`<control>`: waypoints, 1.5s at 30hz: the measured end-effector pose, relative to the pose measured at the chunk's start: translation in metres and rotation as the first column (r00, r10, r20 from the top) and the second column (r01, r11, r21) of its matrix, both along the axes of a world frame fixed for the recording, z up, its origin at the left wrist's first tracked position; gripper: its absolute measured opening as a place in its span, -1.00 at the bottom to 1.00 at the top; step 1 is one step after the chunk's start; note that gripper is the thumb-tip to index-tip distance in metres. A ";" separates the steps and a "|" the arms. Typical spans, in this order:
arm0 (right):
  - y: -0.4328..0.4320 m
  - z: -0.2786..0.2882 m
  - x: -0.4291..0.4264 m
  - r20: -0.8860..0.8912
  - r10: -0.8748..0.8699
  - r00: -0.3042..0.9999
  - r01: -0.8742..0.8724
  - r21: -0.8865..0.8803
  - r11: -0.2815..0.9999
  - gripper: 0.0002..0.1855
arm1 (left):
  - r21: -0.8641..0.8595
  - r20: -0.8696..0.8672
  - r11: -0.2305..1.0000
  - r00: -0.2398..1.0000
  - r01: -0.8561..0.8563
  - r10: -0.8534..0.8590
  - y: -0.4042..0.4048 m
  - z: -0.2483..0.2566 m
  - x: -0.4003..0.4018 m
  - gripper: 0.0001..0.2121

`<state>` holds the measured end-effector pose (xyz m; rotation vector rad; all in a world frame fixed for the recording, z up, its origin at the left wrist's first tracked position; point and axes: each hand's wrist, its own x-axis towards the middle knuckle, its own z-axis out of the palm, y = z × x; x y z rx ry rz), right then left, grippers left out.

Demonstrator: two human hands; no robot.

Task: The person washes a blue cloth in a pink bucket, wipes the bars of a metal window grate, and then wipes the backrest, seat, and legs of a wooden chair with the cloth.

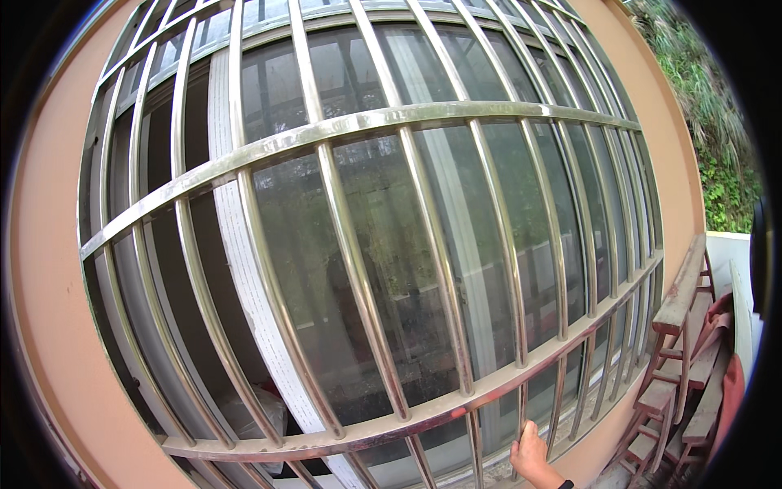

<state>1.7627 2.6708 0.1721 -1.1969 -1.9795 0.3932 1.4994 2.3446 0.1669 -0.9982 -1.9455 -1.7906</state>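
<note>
My right hand (530,453) comes in from the lower right, a dark band at its wrist. Its fingers are closed around a vertical metal bar (522,400) of the window guard, just below the lower crossbar (427,417). The crossbar is dusty, with reddish marks. Behind the shiny bars stands a sliding window with dark glass (379,275) that reflects greenery. A white frame upright (244,287) borders a dark gap at the left. My left hand is out of view.
Worn wooden benches (678,305) are stacked at the right, with reddish cloth (732,391) beside them. A peach-coloured wall (52,244) surrounds the window. Inside, at the lower left, lies a clear plastic bag (259,415). A grassy slope (702,110) rises at the upper right.
</note>
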 end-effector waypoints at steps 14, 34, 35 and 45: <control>-0.028 0.029 0.023 -0.178 0.126 0.976 -0.125 0.017 0.992 -0.63 | 0.132 -0.186 0.978 0.973 0.162 -0.136 0.074 0.021 -0.001 -0.42; -0.012 0.026 0.032 -0.118 0.280 0.953 -0.287 -0.051 0.957 -0.62 | 0.095 0.027 0.950 0.954 0.296 -0.300 0.106 0.036 0.017 -0.46; -0.012 0.026 0.032 -0.122 0.284 0.951 -0.289 -0.023 0.957 -0.62 | 0.099 0.047 0.944 0.946 0.314 -0.320 0.107 0.036 0.016 -0.46; -0.005 0.025 0.031 -0.121 0.313 0.942 -0.318 -0.027 0.948 -0.63 | 0.175 0.312 0.801 0.739 0.573 -0.597 0.124 0.041 0.001 -0.42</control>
